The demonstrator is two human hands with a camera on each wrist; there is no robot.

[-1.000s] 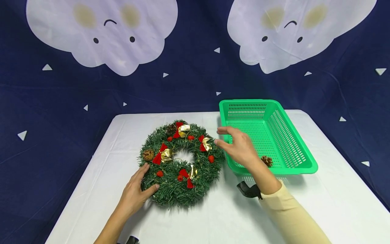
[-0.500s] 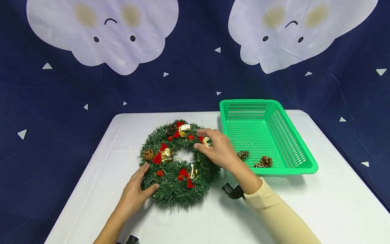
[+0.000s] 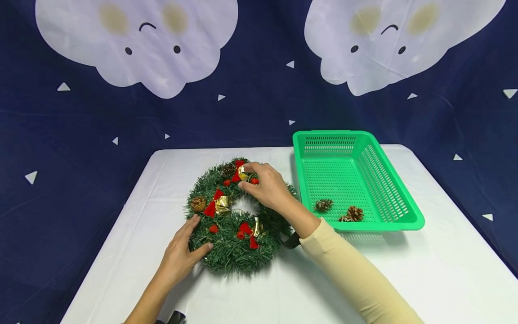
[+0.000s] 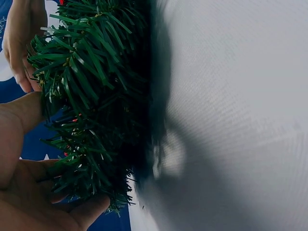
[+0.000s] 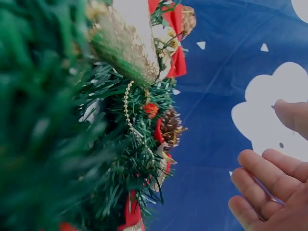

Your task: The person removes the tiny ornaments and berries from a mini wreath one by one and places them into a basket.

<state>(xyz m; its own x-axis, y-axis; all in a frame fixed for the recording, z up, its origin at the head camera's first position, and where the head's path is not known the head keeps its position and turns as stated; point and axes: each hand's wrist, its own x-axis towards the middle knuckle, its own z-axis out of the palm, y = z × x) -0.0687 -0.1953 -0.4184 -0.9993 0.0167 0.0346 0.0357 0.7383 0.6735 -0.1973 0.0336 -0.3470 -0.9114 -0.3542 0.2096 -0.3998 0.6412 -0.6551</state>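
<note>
A green Christmas wreath [image 3: 238,256] lies on the white table, dressed with red-and-gold bows and red berries. My left hand [image 3: 178,249] grips its left edge, thumb on one side and fingers [image 4: 91,211] round the other. Over the wreath's far right part is my right hand [image 3: 267,186], holding nothing, close to the top bow [image 3: 239,171]. In the right wrist view its relaxed fingers [image 5: 269,185] stand apart from the greenery. One pine cone [image 3: 198,204] sits at the wreath's left, another [image 3: 228,169] near the top. The right hand hides the right bow.
To the right stands a green plastic basket [image 3: 386,173] with several pine cones [image 3: 323,205] near its front wall. A dark blue curtain with white clouds [image 3: 137,49] hangs behind the table [image 3: 133,225].
My right hand has moved left from beside the basket to above the wreath, bringing the basket's pine cones into view. The left hand and the wreath have stayed in place.
</note>
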